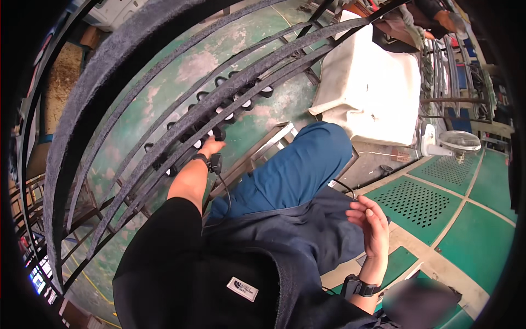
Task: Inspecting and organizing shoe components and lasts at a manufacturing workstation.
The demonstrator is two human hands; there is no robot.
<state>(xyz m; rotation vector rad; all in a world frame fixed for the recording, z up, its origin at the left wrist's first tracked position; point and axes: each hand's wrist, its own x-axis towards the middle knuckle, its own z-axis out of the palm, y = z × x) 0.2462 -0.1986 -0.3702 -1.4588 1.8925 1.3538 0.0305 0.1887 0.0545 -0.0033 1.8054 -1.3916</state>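
At left, grey curved bars [64, 131] pass a row of black, pale-centred wheels [219, 133]. Your left hand [212, 146] reaches the row's near side; whether its fingers grip cannot be told. At right, your right hand [373, 226], fingers loosely bent and palm open, is raised near a perforated green panel [415, 199].

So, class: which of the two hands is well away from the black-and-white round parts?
The right hand, beside the dark cloth, fingers loosely bent; the left hand is at the round parts.
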